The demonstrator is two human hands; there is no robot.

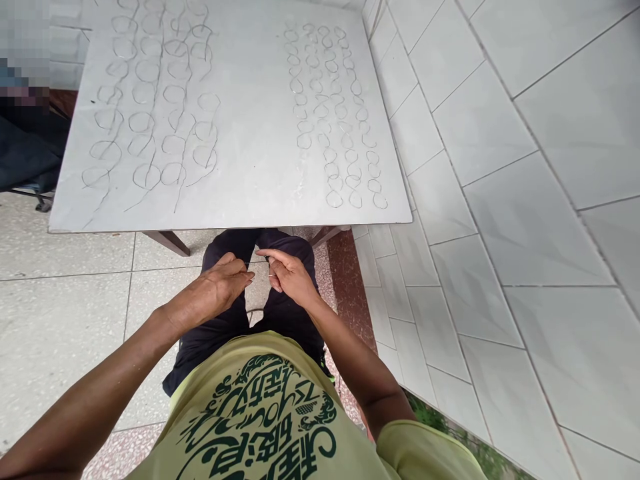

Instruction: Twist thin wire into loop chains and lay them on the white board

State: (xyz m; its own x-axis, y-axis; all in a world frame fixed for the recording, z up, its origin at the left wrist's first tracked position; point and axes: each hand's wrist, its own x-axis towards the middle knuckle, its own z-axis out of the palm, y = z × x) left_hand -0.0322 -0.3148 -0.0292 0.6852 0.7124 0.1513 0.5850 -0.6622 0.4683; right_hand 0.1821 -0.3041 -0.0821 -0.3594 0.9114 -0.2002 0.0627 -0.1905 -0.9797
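Note:
Both my hands are over my lap, just in front of the table's near edge. My left hand point(229, 283) is closed, thumb against curled fingers, pinching a thin wire point(259, 262). Across a small gap, my right hand point(290, 275) grips the same wire between thumb and curled fingers, its index finger stretched out toward the left. The wire's ends are too fine to make out. On the white table point(250, 133), rows of thin loops with long wavy tails point(141, 121) lie at the left. Smaller S-shaped or double-looped pieces point(331, 121) lie in rows at the right.
A white tiled wall point(480, 220) runs close along the right side. Dark table legs point(167, 243) stand under the near edge. At far left are a dark cloth-covered object point(30, 147) and a blurred patch. The floor point(65, 300) is pale speckled tile.

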